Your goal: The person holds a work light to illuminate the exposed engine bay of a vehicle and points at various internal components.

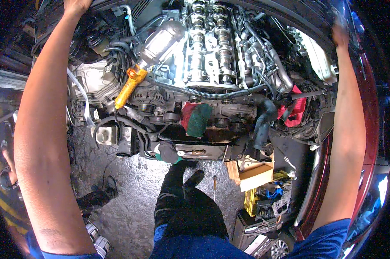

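I have the left hand (76, 5) and right hand (341, 33) at the dark panel (296, 20) beyond the engine (212, 47), closure indeterminable, apparently a reaching step; next calls for even, two-handed support.

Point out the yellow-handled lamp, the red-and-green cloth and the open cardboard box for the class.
Lamp (148, 59): head camera view, lower part of its bright body.
Cloth (198, 120): head camera view, green part.
Cardboard box (256, 176): head camera view, near side.

Engine (211, 47) at top centre, work lamp (160, 45) at its left.
Below, mid-frame, a cloth (196, 119); under that, a hand tool (198, 152) on a crossbar (216, 152); box (256, 176) lower right.
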Tool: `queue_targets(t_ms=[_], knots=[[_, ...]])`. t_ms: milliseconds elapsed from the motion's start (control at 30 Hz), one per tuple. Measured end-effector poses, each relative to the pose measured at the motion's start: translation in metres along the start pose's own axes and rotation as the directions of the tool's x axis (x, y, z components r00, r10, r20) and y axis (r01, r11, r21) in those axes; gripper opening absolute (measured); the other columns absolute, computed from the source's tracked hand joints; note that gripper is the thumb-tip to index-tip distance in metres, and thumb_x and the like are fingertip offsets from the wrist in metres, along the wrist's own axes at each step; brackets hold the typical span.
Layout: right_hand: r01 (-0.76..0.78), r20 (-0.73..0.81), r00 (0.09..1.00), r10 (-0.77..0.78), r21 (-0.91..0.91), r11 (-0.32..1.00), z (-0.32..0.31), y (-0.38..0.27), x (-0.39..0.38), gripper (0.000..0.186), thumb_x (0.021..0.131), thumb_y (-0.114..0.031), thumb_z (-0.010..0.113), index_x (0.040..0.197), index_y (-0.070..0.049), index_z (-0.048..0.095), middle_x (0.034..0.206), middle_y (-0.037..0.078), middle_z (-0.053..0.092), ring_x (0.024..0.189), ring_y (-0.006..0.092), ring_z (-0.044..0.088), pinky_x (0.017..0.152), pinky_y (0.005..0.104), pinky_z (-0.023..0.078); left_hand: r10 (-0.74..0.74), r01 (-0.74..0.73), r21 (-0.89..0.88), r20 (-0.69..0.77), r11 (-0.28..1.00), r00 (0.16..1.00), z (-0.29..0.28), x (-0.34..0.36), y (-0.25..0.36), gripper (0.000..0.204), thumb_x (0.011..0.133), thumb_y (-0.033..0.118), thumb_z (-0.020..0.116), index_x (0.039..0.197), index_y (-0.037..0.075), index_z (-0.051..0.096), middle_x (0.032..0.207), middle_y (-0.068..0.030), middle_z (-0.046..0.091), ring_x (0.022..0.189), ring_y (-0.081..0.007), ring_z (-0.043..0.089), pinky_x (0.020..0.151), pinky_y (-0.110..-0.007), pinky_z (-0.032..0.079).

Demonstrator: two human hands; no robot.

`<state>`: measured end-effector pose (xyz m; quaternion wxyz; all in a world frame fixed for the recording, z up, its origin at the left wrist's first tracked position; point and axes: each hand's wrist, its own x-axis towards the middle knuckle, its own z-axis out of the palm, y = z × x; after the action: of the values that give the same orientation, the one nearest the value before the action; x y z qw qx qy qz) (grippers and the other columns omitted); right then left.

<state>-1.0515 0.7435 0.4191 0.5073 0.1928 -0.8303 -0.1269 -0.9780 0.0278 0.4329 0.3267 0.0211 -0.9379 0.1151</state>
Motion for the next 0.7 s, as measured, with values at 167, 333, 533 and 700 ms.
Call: queue_targets(t_ms=[167, 333, 533, 700], knots=[[-0.057, 0.056, 0.997, 0.057, -0.013, 0.998, 0.005, 0.004, -0.009, 0.05, 0.094, -0.019, 0.043, 0.143, -0.007, 0.045, 0.144, 0.021, 0.049, 0.129, 0.0405, 0.049, 0.108, 0.0443, 0.041, 0.032, -0.032, 0.014, -0.008, 0.999, 0.999, -0.001, 0.003, 0.001, 0.05, 0.104, 0.022, 0.027, 0.154, 0.017, 0.031, 0.162, -0.0124, 0.024, 0.149, -0.036, 0.021, 0.122, -0.048, 0.018], [-0.036, 0.241, 0.968, 0.077, -0.167, 0.985, 0.019, 0.043, -0.013, 0.048, 0.096, -0.024, 0.043, 0.142, -0.012, 0.047, 0.142, 0.02, 0.052, 0.13, 0.0413, 0.049, 0.109, 0.0495, 0.04, -0.015, 0.015, 0.017, -0.007, 1.0, 1.0, -0.002, 0.0, 0.008, 0.05, 0.104, 0.021, 0.027, 0.154, 0.017, 0.031, 0.162, -0.0119, 0.024, 0.15, -0.0357, 0.02, 0.123, -0.049, 0.018], [-0.143, 0.524, 0.784, 0.332, -0.369, 0.918, 0.029, 0.066, -0.008, 0.045, 0.099, -0.028, 0.04, 0.138, -0.009, 0.05, 0.14, 0.021, 0.053, 0.127, 0.041, 0.05, 0.106, 0.0477, 0.042, -0.001, 0.002, 0.024, -0.007, 1.0, 1.0, 0.001, -0.001, -0.004, 0.051, 0.103, 0.02, 0.028, 0.154, 0.017, 0.031, 0.162, -0.0123, 0.024, 0.15, -0.0352, 0.019, 0.123, -0.048, 0.017], [-0.205, 0.285, 0.93, 0.234, -0.128, 0.97, 0.017, 0.03, -0.01, 0.042, 0.099, -0.026, 0.04, 0.133, -0.006, 0.053, 0.135, 0.022, 0.055, 0.124, 0.0405, 0.052, 0.104, 0.0481, 0.043, 0.04, -0.04, 0.046, 0.002, 0.998, 0.999, 0.005, 0.002, 0.001, 0.051, 0.103, 0.018, 0.028, 0.154, 0.017, 0.032, 0.162, -0.0138, 0.025, 0.15, -0.0357, 0.019, 0.122, -0.049, 0.017]])
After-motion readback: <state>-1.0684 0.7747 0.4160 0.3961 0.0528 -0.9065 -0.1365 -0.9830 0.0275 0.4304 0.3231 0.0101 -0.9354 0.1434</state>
